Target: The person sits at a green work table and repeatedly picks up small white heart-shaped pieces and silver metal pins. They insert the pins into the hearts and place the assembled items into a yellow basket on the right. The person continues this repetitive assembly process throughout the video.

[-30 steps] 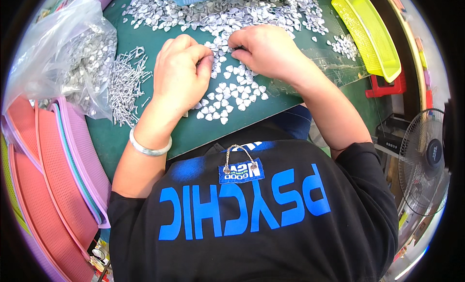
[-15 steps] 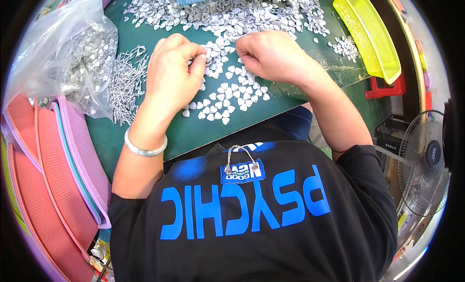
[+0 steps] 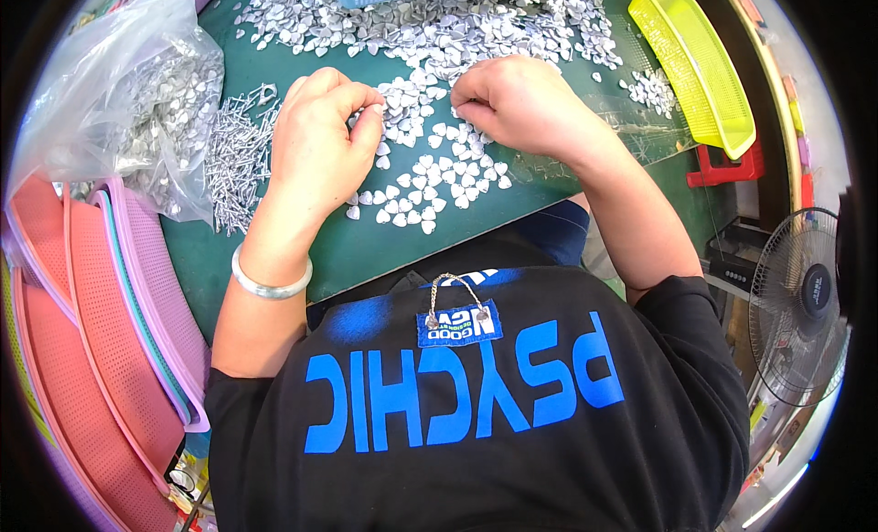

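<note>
My left hand (image 3: pixel 320 143) is closed in a pinch, thumb against forefinger, at the left edge of a loose scatter of small silver heart-shaped pieces (image 3: pixel 430 185). A pale speck shows at its fingertips, too small to name. Across the scatter, my right hand (image 3: pixel 521 102) is also closed, fingertips pressed together just above the hearts; whatever it pinches is hidden. Left of my left hand lies a heap of thin silver pins (image 3: pixel 240 162). Beyond both hands spreads a larger pile of silver hearts (image 3: pixel 439 29).
A clear plastic bag (image 3: pixel 169 102) of silver pieces lies at the left on the green table (image 3: pixel 366 249). Stacked pink and purple baskets (image 3: pixel 119 331) stand beside it. A yellow-green basket (image 3: pixel 700 70) sits at the right edge, and a fan (image 3: pixel 796 303) stands beyond.
My left hand has shifted slightly left and its fingertips have drawn back a little from the hearts. My right hand has moved slightly right, still pinched.
</note>
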The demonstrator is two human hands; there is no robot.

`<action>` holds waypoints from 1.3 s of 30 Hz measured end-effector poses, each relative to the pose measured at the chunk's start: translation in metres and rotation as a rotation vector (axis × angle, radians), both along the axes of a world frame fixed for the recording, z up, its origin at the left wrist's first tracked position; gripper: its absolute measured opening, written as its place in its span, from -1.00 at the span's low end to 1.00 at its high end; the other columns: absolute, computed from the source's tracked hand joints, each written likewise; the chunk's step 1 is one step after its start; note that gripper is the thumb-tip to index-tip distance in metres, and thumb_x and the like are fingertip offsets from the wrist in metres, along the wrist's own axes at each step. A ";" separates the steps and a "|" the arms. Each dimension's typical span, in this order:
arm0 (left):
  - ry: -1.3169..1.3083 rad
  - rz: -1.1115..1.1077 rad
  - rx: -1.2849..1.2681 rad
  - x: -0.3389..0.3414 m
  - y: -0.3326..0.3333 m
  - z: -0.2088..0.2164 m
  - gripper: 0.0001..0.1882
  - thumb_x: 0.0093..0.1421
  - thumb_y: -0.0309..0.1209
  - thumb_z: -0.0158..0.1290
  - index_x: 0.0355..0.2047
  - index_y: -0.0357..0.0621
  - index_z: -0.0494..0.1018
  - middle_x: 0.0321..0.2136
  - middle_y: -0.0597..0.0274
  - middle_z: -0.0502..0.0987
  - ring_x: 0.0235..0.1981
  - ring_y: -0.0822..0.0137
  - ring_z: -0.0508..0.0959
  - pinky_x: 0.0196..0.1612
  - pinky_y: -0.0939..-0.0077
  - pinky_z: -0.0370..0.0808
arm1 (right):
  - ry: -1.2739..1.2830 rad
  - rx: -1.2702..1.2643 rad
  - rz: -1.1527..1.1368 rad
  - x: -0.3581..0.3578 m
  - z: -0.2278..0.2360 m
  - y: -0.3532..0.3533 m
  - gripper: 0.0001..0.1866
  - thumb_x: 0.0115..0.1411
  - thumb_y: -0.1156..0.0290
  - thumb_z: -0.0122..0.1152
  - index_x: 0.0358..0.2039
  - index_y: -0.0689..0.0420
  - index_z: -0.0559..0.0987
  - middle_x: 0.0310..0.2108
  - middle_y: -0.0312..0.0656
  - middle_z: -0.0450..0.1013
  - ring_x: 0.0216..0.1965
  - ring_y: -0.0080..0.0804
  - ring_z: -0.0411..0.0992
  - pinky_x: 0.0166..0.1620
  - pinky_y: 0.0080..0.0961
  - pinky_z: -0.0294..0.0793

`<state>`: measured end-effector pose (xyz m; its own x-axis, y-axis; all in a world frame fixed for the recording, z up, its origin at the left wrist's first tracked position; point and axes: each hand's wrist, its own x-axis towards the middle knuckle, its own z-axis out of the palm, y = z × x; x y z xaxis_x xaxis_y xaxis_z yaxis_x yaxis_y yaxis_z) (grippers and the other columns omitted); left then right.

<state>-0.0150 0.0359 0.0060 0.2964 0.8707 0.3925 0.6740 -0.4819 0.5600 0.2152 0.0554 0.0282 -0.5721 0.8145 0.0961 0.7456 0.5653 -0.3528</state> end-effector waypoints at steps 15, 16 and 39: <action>0.121 -0.303 -0.039 -0.007 -0.008 0.007 -0.75 -0.10 -0.62 0.02 -0.42 -0.13 0.62 -0.49 0.20 0.39 -0.35 0.16 0.41 -0.24 0.32 0.39 | 0.090 -0.021 0.161 -0.013 0.005 -0.010 -0.86 0.05 0.38 0.11 -0.40 0.04 0.62 -0.43 -0.11 0.54 -0.34 -0.06 0.51 -0.26 -0.20 0.49; 0.119 -0.310 -0.044 -0.007 -0.009 0.007 -0.75 -0.10 -0.62 0.02 -0.42 -0.13 0.62 -0.49 0.20 0.38 -0.35 0.16 0.41 -0.24 0.32 0.39 | 0.075 -0.035 0.159 -0.014 0.004 -0.011 -0.86 0.05 0.39 0.11 -0.40 0.04 0.62 -0.43 -0.12 0.54 -0.34 -0.06 0.51 -0.26 -0.20 0.49; 0.029 -0.211 -0.169 -0.022 -0.005 0.009 -0.89 -0.06 -0.50 0.06 -0.49 -0.18 0.56 -0.50 0.16 0.48 -0.31 0.12 0.48 -0.21 0.30 0.44 | -0.019 -0.045 0.088 -0.034 -0.001 -0.023 -0.84 0.07 0.29 0.17 -0.50 0.09 0.57 -0.44 -0.12 0.53 -0.34 -0.07 0.51 -0.28 -0.18 0.51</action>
<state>-0.0366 0.0308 0.0149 0.4874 0.8408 0.2358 0.5855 -0.5150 0.6260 0.1811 0.0327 0.0273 -0.6433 0.7640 0.0491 0.7005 0.6132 -0.3651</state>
